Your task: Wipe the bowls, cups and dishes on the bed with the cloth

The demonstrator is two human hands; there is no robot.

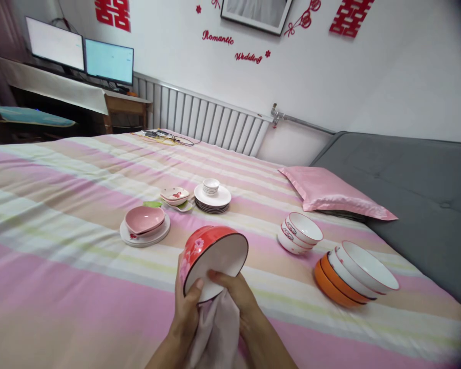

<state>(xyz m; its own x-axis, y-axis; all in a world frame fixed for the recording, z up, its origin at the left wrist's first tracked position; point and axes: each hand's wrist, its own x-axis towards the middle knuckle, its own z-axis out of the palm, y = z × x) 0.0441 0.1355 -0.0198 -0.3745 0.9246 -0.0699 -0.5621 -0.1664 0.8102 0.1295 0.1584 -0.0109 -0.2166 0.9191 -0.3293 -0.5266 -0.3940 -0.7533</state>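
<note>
A red bowl (217, 251) with pink flowers outside and a white inside is held tilted above the bed, its opening turned toward me. My left hand (186, 307) grips its left side, thumb over the rim. On the near rim, my right hand (236, 297) has its thumb inside the bowl, the other fingers hidden behind. A pale pinkish-grey cloth (216, 330) hangs down between my wrists from under the right hand; its upper part is hidden by the bowl and hands.
On the striped bedspread (80, 287) at left are pink dishes on white plates (125, 236), heart-patterned dishes (174, 195) and stacked plates with small bowls (223, 196). At right stand patterned bowls (292, 241) and orange and white bowls (338, 287). A pink pillow (334, 189) lies behind.
</note>
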